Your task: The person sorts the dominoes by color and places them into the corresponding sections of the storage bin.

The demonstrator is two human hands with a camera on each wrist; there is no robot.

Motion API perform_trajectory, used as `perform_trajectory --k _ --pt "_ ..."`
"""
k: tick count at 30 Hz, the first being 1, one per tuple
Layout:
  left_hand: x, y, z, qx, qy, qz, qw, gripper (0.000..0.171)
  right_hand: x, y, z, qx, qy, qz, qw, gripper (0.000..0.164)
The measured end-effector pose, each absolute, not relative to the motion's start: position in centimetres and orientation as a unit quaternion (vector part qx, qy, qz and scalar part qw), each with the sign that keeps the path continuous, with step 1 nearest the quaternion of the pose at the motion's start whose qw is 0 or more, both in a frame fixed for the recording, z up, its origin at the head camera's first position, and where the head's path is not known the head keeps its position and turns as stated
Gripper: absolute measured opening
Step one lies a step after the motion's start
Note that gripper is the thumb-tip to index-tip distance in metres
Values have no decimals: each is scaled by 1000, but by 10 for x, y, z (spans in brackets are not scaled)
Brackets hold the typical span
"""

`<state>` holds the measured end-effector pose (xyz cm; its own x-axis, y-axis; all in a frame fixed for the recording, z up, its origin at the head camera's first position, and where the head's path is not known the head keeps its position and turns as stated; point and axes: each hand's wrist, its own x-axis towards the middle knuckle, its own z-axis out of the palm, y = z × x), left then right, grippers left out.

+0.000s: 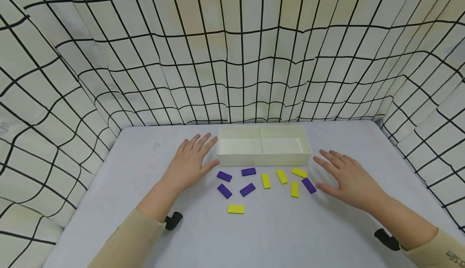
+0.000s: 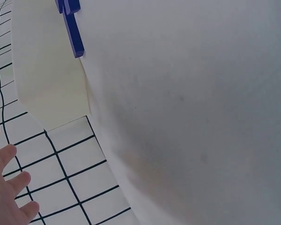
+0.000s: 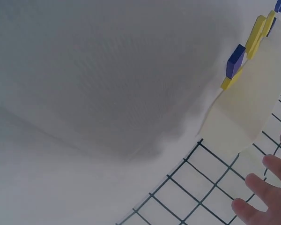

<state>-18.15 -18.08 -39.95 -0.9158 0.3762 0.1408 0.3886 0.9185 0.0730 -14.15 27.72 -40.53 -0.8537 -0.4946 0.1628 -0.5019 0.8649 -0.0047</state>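
My left hand (image 1: pixel 190 163) is to the left of a white two-compartment box (image 1: pixel 265 160), fingers spread and holding nothing. Over on the right, my right hand (image 1: pixel 348 179) also has its fingers extended with nothing in them. In front of the box lie several purple blocks (image 1: pixel 248 189) and several yellow blocks (image 1: pixel 236 209), flat and scattered. Nearest my right thumb is one purple block (image 1: pixel 309 185). Closest to my left thumb is another purple block (image 1: pixel 224 176). Spread fingertips (image 3: pixel 255 183) show at the corner of the right wrist view.
A white cloth covers the table (image 1: pixel 276 235). White panels with black netting (image 1: pixel 239 58) rise behind the table and along both sides. Dark wrist cameras are strapped near each sleeve, such as the left camera (image 1: pixel 174 220).
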Motion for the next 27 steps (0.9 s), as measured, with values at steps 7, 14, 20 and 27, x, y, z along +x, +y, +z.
perform_trajectory --k 7,14,20,27 --pt "-189 -183 -400 -179 -982 -52 42 74 -141 274 -410 251 -967 18 49 70" --pt "-195 -184 -401 -170 -983 -63 18 72 -138 266 -410 223 -973 51 -5 55" --pt "-197 -185 -404 -164 -984 -71 -5 72 -137 260 -411 218 -973 69 -30 45" --pt "-202 -183 -407 -158 -985 -70 -17 73 -141 255 -417 216 -971 71 -65 41"
